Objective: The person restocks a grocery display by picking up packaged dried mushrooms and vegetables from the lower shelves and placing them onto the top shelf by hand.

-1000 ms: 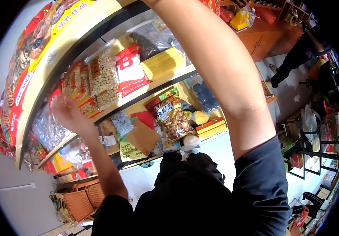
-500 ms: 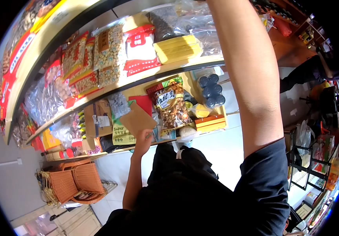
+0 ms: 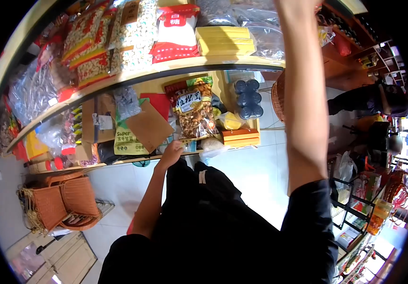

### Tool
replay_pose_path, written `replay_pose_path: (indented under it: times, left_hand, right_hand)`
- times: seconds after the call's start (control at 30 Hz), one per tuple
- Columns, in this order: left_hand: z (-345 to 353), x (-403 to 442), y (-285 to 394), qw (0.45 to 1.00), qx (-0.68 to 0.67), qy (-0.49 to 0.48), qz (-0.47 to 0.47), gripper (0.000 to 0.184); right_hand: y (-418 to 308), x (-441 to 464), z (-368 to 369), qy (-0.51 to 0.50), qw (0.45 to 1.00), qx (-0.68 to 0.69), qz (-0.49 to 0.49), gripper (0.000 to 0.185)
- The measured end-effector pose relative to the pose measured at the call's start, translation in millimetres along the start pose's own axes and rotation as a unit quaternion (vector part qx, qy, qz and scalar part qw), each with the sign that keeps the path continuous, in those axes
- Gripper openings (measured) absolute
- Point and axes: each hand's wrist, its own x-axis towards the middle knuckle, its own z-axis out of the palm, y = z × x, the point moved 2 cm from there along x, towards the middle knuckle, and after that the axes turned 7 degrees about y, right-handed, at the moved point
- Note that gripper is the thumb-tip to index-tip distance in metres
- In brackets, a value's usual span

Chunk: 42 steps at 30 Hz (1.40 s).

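Observation:
My left hand (image 3: 171, 153) is at the front edge of the lower shelf (image 3: 192, 152), with its fingers curled on that edge. Just beside it lies a flat piece of brown cardboard (image 3: 150, 127), leaning over a green "Super" pouch (image 3: 127, 139). Behind the hand stands a bag of mixed nuts (image 3: 194, 111). My right arm reaches up past the upper shelf; my right hand (image 3: 299, 5) is cut off by the top of the view and its fingers are hidden. A bit of red shows beside it. Near that arm are yellow packs (image 3: 225, 41) and clear plastic bags (image 3: 264, 40).
The upper shelf (image 3: 166, 67) holds a white-and-red bag (image 3: 175, 31) and several snack bags. Dark-capped jars (image 3: 248, 98) and a yellow bag (image 3: 231, 121) sit on the lower shelf. Wicker baskets (image 3: 78, 203) stand at left. A person (image 3: 388, 99) is at right, above a black rack (image 3: 355, 199).
My view has shifted, so the shelves appear higher and further left. My left hand stays at the lower shelf's edge. My right arm is still raised, with its hand now partly in view.

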Motion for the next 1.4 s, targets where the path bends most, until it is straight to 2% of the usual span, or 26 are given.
replay_pose_path:
  times: [0.03, 0.1, 0.13, 0.17, 0.2, 0.27, 0.33, 0.4, 0.43, 0.5, 0.53, 0.57, 0.6, 0.67, 0.77, 0.87, 0.93, 1.0, 1.03, 1.1, 1.13, 1.2, 1.23, 1.27, 1.33, 1.4]
  left_hand:
    - [3, 1, -7, 1.0, 0.014, 0.012, -0.017, 0.034]
    - [10, 7, -27, 0.997, 0.047, 0.032, -0.046, 0.04]
    - [13, 8, -26, 0.995, 0.045, 0.077, -0.038, 0.04]
    - [15, 11, -22, 0.994, 0.042, 0.085, -0.054, 0.04]
    - [15, 13, -20, 0.992, 0.039, 0.092, -0.071, 0.039]
    - [25, 28, -50, 0.991, 0.021, 0.11, -0.079, 0.04]
    - [34, 42, -79, 0.988, 0.008, 0.125, -0.089, 0.04]
    - [41, 51, -94, 0.991, 0.022, 0.124, -0.052, 0.04]
    - [39, 48, -79, 0.984, 0.108, 0.108, -0.087, 0.048]
    - [48, 56, -102, 0.987, 0.092, 0.094, -0.091, 0.044]
    - [48, 56, -100, 0.989, 0.083, 0.081, -0.088, 0.04]
    - [50, 47, -94, 0.975, 0.086, 0.203, -0.034, 0.027]
    - [48, 47, -93, 0.975, 0.082, 0.205, -0.039, 0.027]
    - [52, 60, -119, 0.986, 0.09, 0.069, -0.123, 0.043]
    - [51, 54, -98, 0.981, 0.087, 0.124, -0.124, 0.044]
    - [51, 52, -78, 0.974, 0.075, 0.167, -0.134, 0.046]
    - [52, 55, -85, 0.971, 0.052, 0.172, -0.155, 0.049]
    - [58, 64, -95, 0.962, 0.106, 0.155, -0.199, 0.059]
    - [58, 71, -105, 0.962, 0.104, 0.156, -0.199, 0.059]
    - [62, 81, -123, 0.977, 0.068, 0.051, -0.194, 0.052]
    - [59, 82, -109, 0.978, 0.066, 0.051, -0.194, 0.052]
    - [45, 75, -63, 0.918, -0.144, -0.057, -0.366, 0.048]
    - [44, 76, -58, 0.929, -0.108, -0.069, -0.347, 0.045]
    - [42, 75, -54, 0.929, -0.107, -0.07, -0.347, 0.045]
    - [37, 74, -44, 0.938, -0.177, -0.032, -0.296, 0.038]
    - [35, 74, -34, 0.941, -0.177, 0.019, -0.287, 0.031]
  right_hand:
    - [-10, -31, -14, -0.01, 1.0, 0.006, -0.001, 0.02]
    - [-29, -111, -47, -0.025, 0.994, 0.016, 0.101, 0.03]
    - [-56, -150, -49, -0.043, 0.992, 0.034, 0.115, 0.015]
    - [-75, -200, -55, -0.09, 0.968, 0.086, 0.219, 0.006]
    - [-89, -244, -62, -0.176, 0.944, 0.081, 0.268, 0.006]
    - [-114, -321, -76, -0.364, 0.827, 0.047, 0.427, 0.021]
    - [-121, -399, -101, -0.484, 0.717, 0.032, 0.5, 0.045]
    - [-121, -466, -129, -0.554, 0.643, -0.001, 0.529, 0.059]
    - [-118, -495, -142, -0.56, 0.639, 0.0, 0.527, 0.059]
    - [-113, -536, -166, -0.581, 0.573, -0.051, 0.576, 0.07]
    - [-112, -538, -169, -0.586, 0.569, -0.05, 0.574, 0.07]
    - [-112, -541, -173, -0.58, 0.544, -0.055, 0.605, 0.072]
    - [-112, -544, -177, -0.572, 0.517, -0.06, 0.634, 0.075]
    - [-112, -559, -183, -0.564, 0.525, -0.051, 0.635, 0.073]
    - [-112, -575, -192, -0.596, 0.527, -0.1, 0.597, 0.067]
    - [-112, -594, -199, -0.578, 0.512, -0.086, 0.63, 0.063]
    - [-117, -601, -201, -0.503, 0.462, -0.084, 0.726, 0.065]
    - [-121, -591, -198, -0.508, 0.493, -0.082, 0.702, 0.066]
    - [-122, -581, -194, -0.51, 0.524, -0.081, 0.677, 0.067]
    - [-118, -575, -193, -0.524, 0.524, -0.061, 0.669, 0.067]
    - [-117, -573, -192, -0.535, 0.523, -0.041, 0.662, 0.068]
    - [-116, -567, -189, -0.533, 0.505, -0.034, 0.678, 0.068]
    - [-116, -565, -188, -0.549, 0.532, -0.062, 0.641, 0.07]
    - [-114, -563, -186, -0.563, 0.559, -0.089, 0.602, 0.072]
    - [-106, -570, -188, -0.582, 0.528, -0.081, 0.613, 0.082]
    - [-97, -594, -196, -0.528, 0.552, -0.085, 0.64, 0.091]
